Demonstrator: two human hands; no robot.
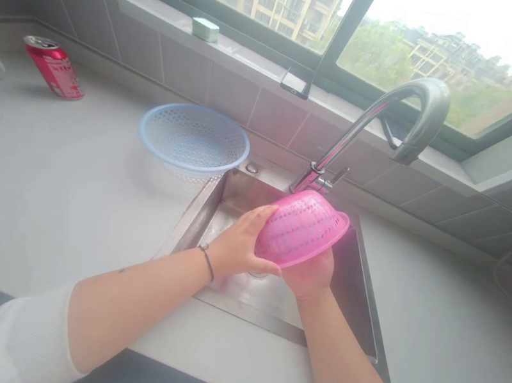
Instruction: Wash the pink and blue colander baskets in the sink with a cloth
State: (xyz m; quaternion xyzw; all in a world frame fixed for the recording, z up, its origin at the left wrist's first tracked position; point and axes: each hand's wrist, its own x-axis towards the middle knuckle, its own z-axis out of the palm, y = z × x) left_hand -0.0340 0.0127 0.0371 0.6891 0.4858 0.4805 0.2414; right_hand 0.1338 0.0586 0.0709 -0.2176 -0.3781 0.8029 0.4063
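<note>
Basket [303,231], the pink one full of small holes, is up in the air over the sink [358,285], tipped so that its mouth faces down and to the right; from where I stand the work looks partway along, for the basket is lifted and in hand but not yet put down; no stream shows under the tap [360,124], and how much is left I can't judge; the left hand [243,241] is spread wide across the basket's side, fingers on the wall and thumb out by the rim, gripping it between them; the right hand [313,275] goes up under the rim, seemingly into the mouth, its fingers hidden by the pink plastic, so I can't tell whether they are curled or straight; a blue basket [193,139] sits near the sink's back left corner, with neither hand on it.
</note>
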